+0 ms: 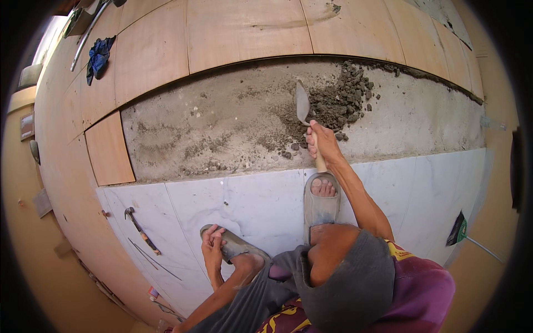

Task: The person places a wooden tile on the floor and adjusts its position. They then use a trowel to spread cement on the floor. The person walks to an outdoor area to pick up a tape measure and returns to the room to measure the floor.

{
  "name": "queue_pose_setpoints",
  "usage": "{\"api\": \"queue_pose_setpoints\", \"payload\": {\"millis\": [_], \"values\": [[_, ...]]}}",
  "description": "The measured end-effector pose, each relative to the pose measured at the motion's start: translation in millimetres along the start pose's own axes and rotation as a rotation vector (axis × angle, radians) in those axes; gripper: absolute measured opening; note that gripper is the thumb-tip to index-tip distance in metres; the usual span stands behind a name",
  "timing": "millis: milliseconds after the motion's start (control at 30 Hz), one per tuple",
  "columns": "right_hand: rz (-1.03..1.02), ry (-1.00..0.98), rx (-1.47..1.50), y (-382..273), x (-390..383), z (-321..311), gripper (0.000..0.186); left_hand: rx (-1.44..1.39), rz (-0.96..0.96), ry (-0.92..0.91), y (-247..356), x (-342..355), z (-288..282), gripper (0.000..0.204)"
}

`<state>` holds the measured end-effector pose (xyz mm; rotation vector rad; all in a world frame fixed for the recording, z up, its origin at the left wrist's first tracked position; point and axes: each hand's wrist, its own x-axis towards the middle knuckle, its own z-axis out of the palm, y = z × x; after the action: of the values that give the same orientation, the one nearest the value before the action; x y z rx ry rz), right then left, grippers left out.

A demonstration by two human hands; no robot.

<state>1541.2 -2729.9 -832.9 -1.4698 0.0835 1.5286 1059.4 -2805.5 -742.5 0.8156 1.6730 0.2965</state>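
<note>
My right hand (323, 144) is wrapped round the pale handle of a trowel (302, 101). The trowel's blade points away from me, at the left edge of a heap of dark, crumbly mortar (338, 100). I cannot tell whether the blade touches the heap. The mortar lies on a bare concrete strip (222, 105) between beige tiles and white marbled tiles. My left hand (213, 247) hangs beside my left sandal (236, 244), fingers partly curled and apart, with nothing seen in it. My right sandal (322, 208) stands on the white tiles just below the trowel handle.
A hammer (142, 230) and thin rods (154, 260) lie on the white tiles (266, 194) at left. One beige tile (110, 150) borders the strip's left end. A dark blue cloth (99, 58) lies at far left. A green brush-like tool (458, 228) is at right.
</note>
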Motion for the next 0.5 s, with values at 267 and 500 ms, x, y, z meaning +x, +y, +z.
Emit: {"api": "queue_pose_setpoints", "payload": {"millis": [267, 500], "values": [[0.205, -0.394, -0.641, -24.5, -41.6, -11.8, 0.038, 0.000, 0.003, 0.077, 1.6, -6.5, 1.6, 0.046], [0.225, -0.133, -0.802, -50.4, -50.2, -64.9, 0.042, -0.021, 0.005, 0.089, 8.7, -12.7, 1.6, 0.046]]}}
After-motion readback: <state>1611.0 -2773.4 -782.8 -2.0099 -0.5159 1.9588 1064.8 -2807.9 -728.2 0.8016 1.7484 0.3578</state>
